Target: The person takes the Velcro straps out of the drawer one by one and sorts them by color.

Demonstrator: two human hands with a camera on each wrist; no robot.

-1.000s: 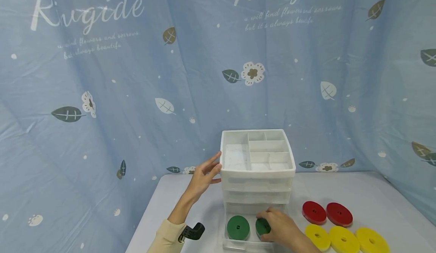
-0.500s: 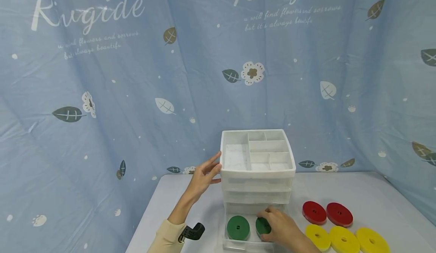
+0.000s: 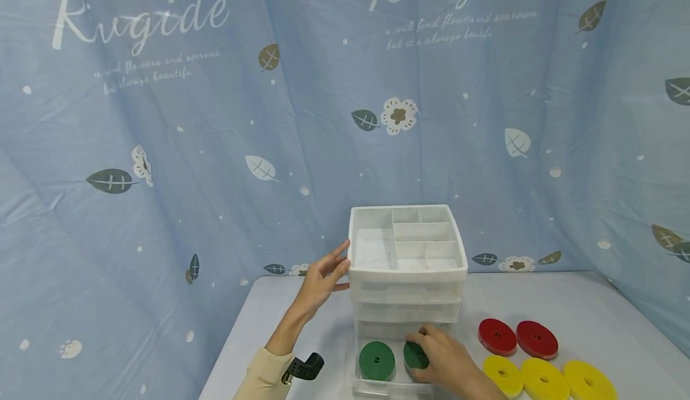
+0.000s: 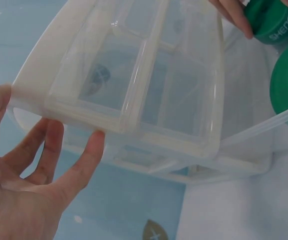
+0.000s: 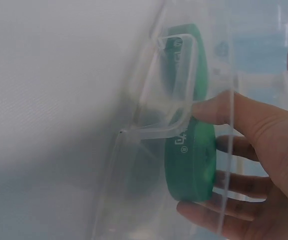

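Note:
A white drawer unit [image 3: 406,280] with a compartment tray on top stands on the table, its clear bottom drawer [image 3: 385,389] pulled out. My left hand [image 3: 320,280] touches the unit's left side near the top edge, fingers spread, as the left wrist view also shows. Inside the drawer, my right hand [image 3: 444,355] holds a green disc-shaped roll [image 3: 414,357] between thumb and fingers. The right wrist view shows this roll [image 5: 191,165] through the clear drawer wall, with white print on its rim. Left of it lies another green roll [image 3: 377,361] with a small centre hole.
On the table [image 3: 517,292] right of the unit lie two red rolls [image 3: 497,336] and three yellow rolls [image 3: 545,379]. A patterned blue curtain [image 3: 302,118] hangs behind the table. A black strap mount [image 3: 305,366] sits on the left wrist.
The held green roll and right hand have shifted very slightly left in the drawer. The left hand has stayed on the unit's side.

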